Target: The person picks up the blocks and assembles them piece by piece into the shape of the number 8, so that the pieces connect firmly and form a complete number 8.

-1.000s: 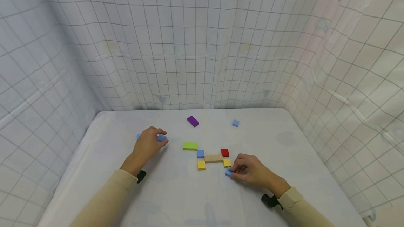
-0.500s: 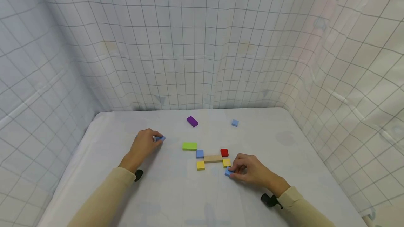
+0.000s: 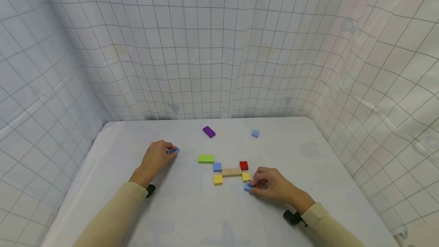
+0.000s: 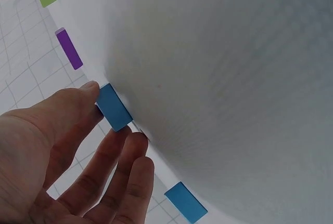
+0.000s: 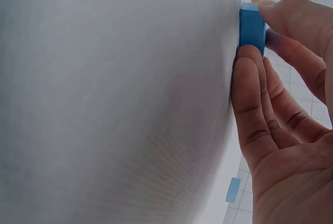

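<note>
My left hand (image 3: 155,161) pinches a small blue block (image 4: 114,107) between thumb and fingertips, at the table's left side. In the left wrist view a second blue block (image 4: 186,203) lies beyond the fingers; the hand mostly hides it from the head view. My right hand (image 3: 272,185) grips another blue block (image 5: 252,29) by its ends, on the table. That block sits just in front of a yellow block (image 3: 246,177), close to its near corner. A tan plank (image 3: 231,172) lies left of this yellow block, with a red block (image 3: 244,166) behind.
A blue block (image 3: 217,167) and a yellow block (image 3: 218,180) stand at the plank's left end. Beside them lies a lime green block (image 3: 206,159). Farther back are a purple block (image 3: 209,132) and a light blue block (image 3: 255,133). Grid-patterned curtains (image 3: 219,48) enclose the table.
My left hand has shifted slightly left and closed its fingertips onto the blue block. The right hand stays in place with its block.
</note>
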Available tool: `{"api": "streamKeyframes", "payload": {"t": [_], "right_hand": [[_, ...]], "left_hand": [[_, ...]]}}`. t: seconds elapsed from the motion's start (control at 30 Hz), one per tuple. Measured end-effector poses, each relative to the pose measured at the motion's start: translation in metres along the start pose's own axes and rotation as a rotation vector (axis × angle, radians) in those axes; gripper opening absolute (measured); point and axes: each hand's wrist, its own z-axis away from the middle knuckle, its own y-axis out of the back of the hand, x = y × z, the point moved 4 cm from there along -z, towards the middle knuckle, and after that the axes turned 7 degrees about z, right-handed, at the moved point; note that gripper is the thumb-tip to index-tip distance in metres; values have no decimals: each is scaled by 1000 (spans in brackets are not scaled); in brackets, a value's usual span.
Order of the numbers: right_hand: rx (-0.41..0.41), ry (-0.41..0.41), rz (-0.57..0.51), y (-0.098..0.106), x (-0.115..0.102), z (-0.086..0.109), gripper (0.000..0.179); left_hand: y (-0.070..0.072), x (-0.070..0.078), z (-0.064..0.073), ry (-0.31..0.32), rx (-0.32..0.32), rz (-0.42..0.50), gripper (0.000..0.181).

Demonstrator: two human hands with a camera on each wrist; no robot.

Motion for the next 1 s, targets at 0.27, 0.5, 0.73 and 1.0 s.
{"api": "streamKeyframes", "payload": {"t": [0.27, 0.5, 0.73, 1.0], "right_hand": [[4, 1, 4, -1, 1, -1, 13], [1, -3, 4, -1, 2, -1, 12], [4, 3, -3, -2, 2, 0, 12], [14, 9, 4, -2, 4, 0, 14]], "left_hand": [[0, 4, 3, -10, 2, -12, 15], [-5, 5, 5, -2, -8, -19, 14], [-9, 11, 14, 2, -42, -34, 14], [-13, 21, 25, -5, -67, -42, 12]]}}
